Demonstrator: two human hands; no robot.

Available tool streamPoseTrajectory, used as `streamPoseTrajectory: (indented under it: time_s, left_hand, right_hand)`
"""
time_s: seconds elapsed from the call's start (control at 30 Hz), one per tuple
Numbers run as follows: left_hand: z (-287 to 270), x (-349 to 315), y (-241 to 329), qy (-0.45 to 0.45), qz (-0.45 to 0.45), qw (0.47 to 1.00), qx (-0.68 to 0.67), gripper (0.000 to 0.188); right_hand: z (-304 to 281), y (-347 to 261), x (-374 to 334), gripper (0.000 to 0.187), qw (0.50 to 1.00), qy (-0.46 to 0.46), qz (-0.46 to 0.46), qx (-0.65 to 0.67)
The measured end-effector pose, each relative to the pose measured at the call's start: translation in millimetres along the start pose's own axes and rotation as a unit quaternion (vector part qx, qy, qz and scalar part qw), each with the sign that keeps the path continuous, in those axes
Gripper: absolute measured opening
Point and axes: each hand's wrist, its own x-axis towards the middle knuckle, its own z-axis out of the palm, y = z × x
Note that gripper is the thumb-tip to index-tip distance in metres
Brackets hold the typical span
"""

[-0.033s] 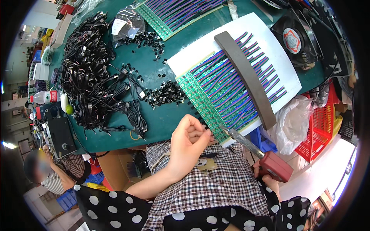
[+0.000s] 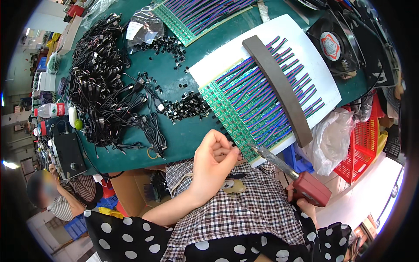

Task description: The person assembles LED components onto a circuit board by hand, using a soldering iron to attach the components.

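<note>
PCB [image 2: 230,120] is overlapped by iron [image 2: 288,169], gripped in R hand [image 2: 306,208]; L hand [image 2: 210,159] is pinched alongside, w/ contents unclear.

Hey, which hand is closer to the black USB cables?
Left. The left hand is apart from the black USB cables, to their right and closer to the body; the right hand, gripping the red-handled soldering iron, is much farther right.
</note>
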Motion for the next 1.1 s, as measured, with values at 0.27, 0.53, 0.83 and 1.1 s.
streamPoseTrajectory:
  time_s: [0.27,0.53,0.83,1.1]
  left_hand:
    - [-0.1,3.9,0.7,-0.014,-0.007,1.0,0.022,0.021]
    - [-4.1,5.9,0.9,-0.02,-0.011,0.999,0.039,0.023]
    - [-1.8,5.7,-0.2,-0.014,0.0,0.998,0.058,0.025]
    - [-1.3,5.8,-2.8,-0.011,0.002,0.999,0.04,0.023]
  right_hand:
    - [2.3,-3.1,2.1,0.058,0.999,0.0,-0.033,-0.04]
    - [-14.6,18.5,-4.7,0.07,0.993,-0.02,-0.077,-0.083]
    - [-22.1,21.4,-4.9,0.07,0.989,-0.046,-0.066,-0.122]
    - [-21.5,18.9,-1.3,0.069,0.986,-0.073,-0.098,-0.11]
